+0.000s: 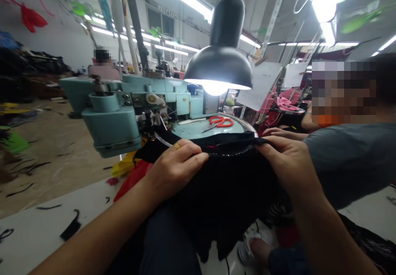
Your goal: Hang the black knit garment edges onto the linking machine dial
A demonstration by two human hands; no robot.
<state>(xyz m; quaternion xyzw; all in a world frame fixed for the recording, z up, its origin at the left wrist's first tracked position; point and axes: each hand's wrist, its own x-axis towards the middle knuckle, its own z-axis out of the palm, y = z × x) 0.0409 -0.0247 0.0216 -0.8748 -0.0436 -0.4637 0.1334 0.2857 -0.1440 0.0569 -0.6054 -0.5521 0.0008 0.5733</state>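
Note:
A black garment (229,192) hangs between my two hands, with a thin glittery trim along its upper edge. My left hand (176,165) pinches that edge near the sewing machine, thumb against the fingers, a ring on one finger. At the other end of the edge, my right hand (286,155) grips the cloth between thumb and fingers. The garment's left part reaches under the working end of the teal sewing machine (111,122); where it meets the needle area is hard to make out.
Red-handled scissors (221,121) lie on the machine's teal bed beyond the cloth. A black lamp (219,66) shines just above. Close on the right sits a co-worker in a grey shirt (352,159). Red fabric (131,180) hangs below the machine; black scraps (71,226) lie at lower left.

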